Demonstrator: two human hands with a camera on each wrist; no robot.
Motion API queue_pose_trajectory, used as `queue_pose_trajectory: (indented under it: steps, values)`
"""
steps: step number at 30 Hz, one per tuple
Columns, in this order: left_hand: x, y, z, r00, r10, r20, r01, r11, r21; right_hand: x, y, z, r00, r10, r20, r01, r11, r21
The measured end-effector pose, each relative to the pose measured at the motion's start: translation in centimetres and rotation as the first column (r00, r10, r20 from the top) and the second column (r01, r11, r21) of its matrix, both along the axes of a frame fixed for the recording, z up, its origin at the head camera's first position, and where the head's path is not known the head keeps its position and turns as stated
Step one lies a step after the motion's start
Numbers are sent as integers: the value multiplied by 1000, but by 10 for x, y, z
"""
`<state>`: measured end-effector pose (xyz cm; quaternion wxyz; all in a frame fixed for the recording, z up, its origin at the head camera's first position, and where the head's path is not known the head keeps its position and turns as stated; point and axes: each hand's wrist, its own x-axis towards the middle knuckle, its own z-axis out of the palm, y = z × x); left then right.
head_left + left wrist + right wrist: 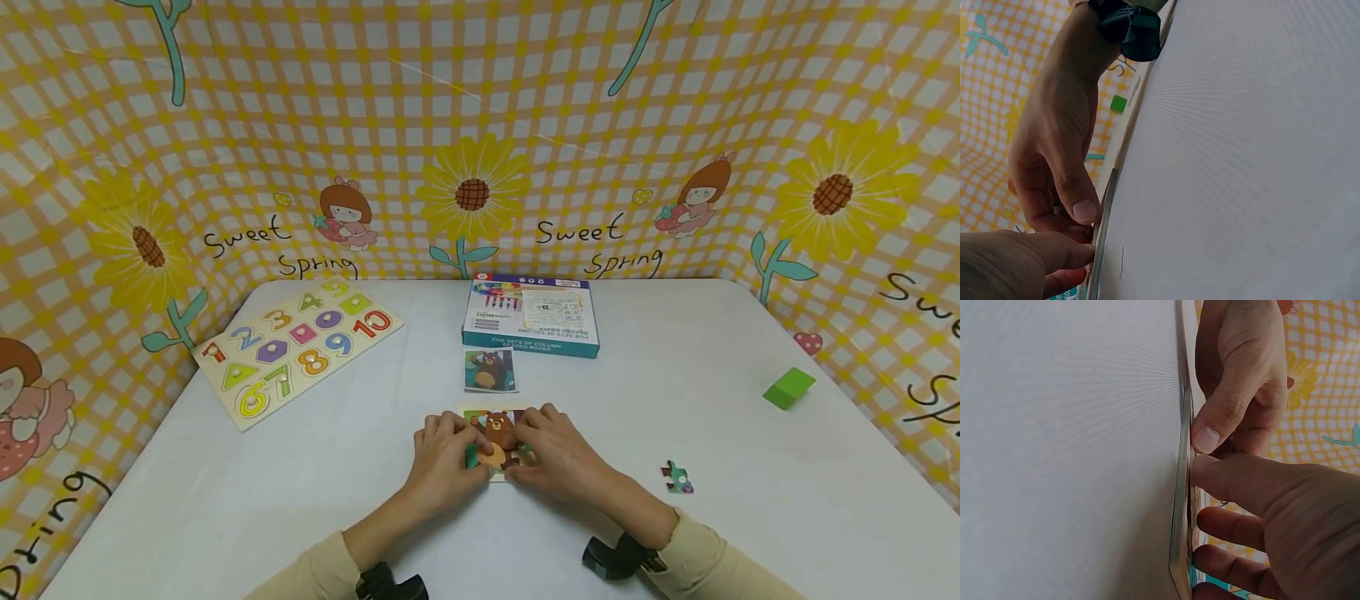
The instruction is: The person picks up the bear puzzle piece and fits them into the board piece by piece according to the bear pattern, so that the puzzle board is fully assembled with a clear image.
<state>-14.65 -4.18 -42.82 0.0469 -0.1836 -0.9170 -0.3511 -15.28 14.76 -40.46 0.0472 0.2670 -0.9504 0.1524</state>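
Observation:
A bear jigsaw puzzle [498, 427] lies on the table, its brown bear facing up in a thin board. My left hand [446, 454] is at its left side, index finger reaching onto the bear's belly and thumb at the near edge. From the other side, my right hand [562, 457] touches the puzzle with its fingertips, thumb by the lower edge. Pale board shows beneath the right fingers. In the right wrist view, the puzzle board [1180, 506] is seen edge-on, thumbs close together at it. A loose puzzle piece [678, 477] lies to the right.
Behind the puzzle is a bear picture card [490, 371], then a flat box [531, 321]. A wooden number board [300, 350] lies at the back left. A green block [789, 388] sits at the far right. Checked cloth [480, 108] hangs around the table.

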Motion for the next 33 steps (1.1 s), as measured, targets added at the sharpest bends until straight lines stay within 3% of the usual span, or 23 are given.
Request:
queue_pose_trajectory:
  steps: [18,33]
  values:
    - [1,1,2,1000,11,10,-11,1000,3,0,0,-1,998,23,-50,-24,999,-28]
    - [1,1,1,1000,12,9,-12,1000,1,1,9,3,1000,-13,17,14,999,-41]
